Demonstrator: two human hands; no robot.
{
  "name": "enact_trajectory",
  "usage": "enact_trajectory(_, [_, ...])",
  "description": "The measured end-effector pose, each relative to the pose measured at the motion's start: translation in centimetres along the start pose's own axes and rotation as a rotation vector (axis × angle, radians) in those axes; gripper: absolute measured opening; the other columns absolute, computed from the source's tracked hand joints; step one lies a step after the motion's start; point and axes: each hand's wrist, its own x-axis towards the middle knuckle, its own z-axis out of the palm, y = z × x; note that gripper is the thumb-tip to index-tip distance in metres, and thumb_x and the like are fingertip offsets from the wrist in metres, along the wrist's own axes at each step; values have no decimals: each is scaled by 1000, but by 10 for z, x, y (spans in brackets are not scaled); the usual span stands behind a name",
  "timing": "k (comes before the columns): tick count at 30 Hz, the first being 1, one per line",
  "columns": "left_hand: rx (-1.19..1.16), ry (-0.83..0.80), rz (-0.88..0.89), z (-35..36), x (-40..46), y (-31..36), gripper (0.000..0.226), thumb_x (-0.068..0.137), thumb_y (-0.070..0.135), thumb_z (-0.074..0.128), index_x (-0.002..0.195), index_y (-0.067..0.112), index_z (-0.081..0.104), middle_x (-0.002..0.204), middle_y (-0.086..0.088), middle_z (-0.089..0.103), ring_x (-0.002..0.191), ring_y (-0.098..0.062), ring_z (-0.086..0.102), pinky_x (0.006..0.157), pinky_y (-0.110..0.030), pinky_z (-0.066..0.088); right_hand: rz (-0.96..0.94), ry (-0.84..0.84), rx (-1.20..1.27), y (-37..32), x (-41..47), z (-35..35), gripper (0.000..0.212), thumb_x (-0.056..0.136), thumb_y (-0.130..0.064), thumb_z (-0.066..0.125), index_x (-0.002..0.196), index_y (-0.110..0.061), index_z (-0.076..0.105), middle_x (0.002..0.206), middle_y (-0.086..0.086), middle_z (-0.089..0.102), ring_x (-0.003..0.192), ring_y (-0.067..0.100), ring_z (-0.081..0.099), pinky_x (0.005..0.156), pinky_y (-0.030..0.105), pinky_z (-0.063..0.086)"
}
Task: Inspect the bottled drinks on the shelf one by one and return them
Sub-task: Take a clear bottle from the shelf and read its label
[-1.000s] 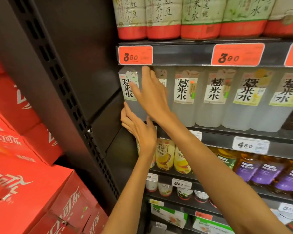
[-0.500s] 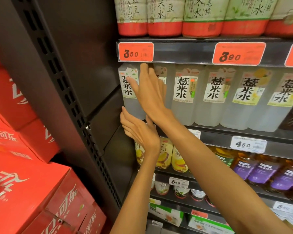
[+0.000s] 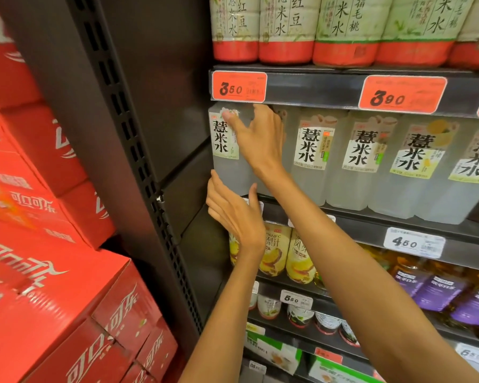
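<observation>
The leftmost clear bottle (image 3: 226, 150) stands upright at the left end of the middle shelf (image 3: 354, 218), hard against the dark side panel (image 3: 161, 87) of the rack. Its white label carries large black characters. The right hand (image 3: 260, 139) reaches across from the right — thumb on the top of the bottle's label, the other fingers (image 3: 263, 111) curling round behind the bottle's right shoulder, so it grips the upper part. The left hand (image 3: 234, 214) is at the bottle's base, fingers fairly straight and spread, the fingertips touching the lower left edge and the thumb raised against the front; whether it bears any weight cannot be told.

To the right stands a row of like bottles (image 3: 360, 158), touching side by side. An orange price tag (image 3: 239, 87) hangs on the shelf edge just above. Red-based bottles (image 3: 288, 29) fill the shelf overhead, yellow juice bottles (image 3: 277, 252) the one below. Red cartons (image 3: 53, 286) are stacked left of the rack
</observation>
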Motion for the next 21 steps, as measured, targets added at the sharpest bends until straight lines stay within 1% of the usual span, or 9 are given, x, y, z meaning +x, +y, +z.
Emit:
enact_trajectory(3, [27, 16, 0, -2, -3, -2, 89, 71, 33, 82, 142, 2, 36, 136, -16, 45, 118, -30, 45, 93, -41, 38, 18, -22, 11, 0, 1, -2, 33, 87, -43, 65, 81, -12, 54, 74, -1, 51, 70, 15, 44, 61, 28, 26])
enact_trajectory(4, [29, 17, -4, -3, -4, -3, 91, 70, 33, 83, 141, 1, 36, 135, -16, 45, 116, -30, 45, 93, -41, 39, 10, -36, 15, 1, 1, -3, 32, 87, -42, 65, 82, -12, 57, 76, 0, 54, 71, 15, 45, 62, 29, 29])
enact_trajectory(7, [6, 35, -26, -4, -6, -1, 94, 69, 33, 84, 141, -1, 35, 132, -19, 45, 113, -31, 44, 93, -40, 39, -19, -94, 23, 3, 3, -8, 39, 89, -43, 63, 95, -5, 66, 86, 4, 66, 72, 17, 52, 64, 32, 38])
enact_trajectory(9, [-2, 47, -27, -5, -6, 3, 92, 69, 25, 85, 140, -2, 35, 130, -21, 44, 110, -31, 42, 93, -38, 39, -30, -111, 32, 4, 3, -10, 39, 88, -43, 64, 101, -6, 67, 93, 6, 70, 76, 17, 55, 67, 32, 42])
enact_trajectory(11, [-22, 52, -33, -7, -5, 5, 89, 68, 16, 84, 139, -4, 36, 128, -24, 43, 108, -28, 37, 91, -33, 36, -34, -120, 39, 3, 3, -11, 40, 88, -43, 64, 108, -9, 67, 103, 5, 71, 85, 17, 59, 74, 31, 46])
enact_trajectory(14, [-82, 22, -55, -11, -2, 3, 91, 67, 14, 83, 141, -5, 33, 127, -24, 41, 108, -29, 36, 91, -29, 32, -41, -139, 39, 2, 4, -14, 43, 88, -43, 65, 116, -10, 66, 110, 5, 70, 98, 21, 63, 83, 36, 48])
enact_trajectory(17, [-70, -29, -37, -16, -3, 1, 90, 71, 16, 82, 142, -5, 32, 129, -23, 41, 110, -32, 38, 93, -31, 32, -45, -136, 47, 3, 4, -14, 42, 88, -42, 65, 117, -12, 66, 111, 4, 70, 100, 22, 63, 83, 36, 48])
enact_trajectory(19, [-52, -45, -54, -18, -4, 3, 88, 73, 17, 81, 143, -5, 32, 131, -22, 41, 111, -32, 39, 94, -32, 33, -31, -127, 40, 3, 4, -12, 41, 88, -43, 64, 115, -13, 66, 108, 4, 70, 96, 23, 63, 78, 34, 48])
enact_trajectory(21, [-21, -42, -86, -19, -6, 8, 87, 75, 17, 80, 144, -3, 30, 134, -20, 40, 113, -32, 39, 94, -35, 36, -17, -121, 24, 4, 4, -10, 39, 88, -45, 63, 112, -14, 67, 103, 4, 70, 93, 25, 62, 71, 31, 43])
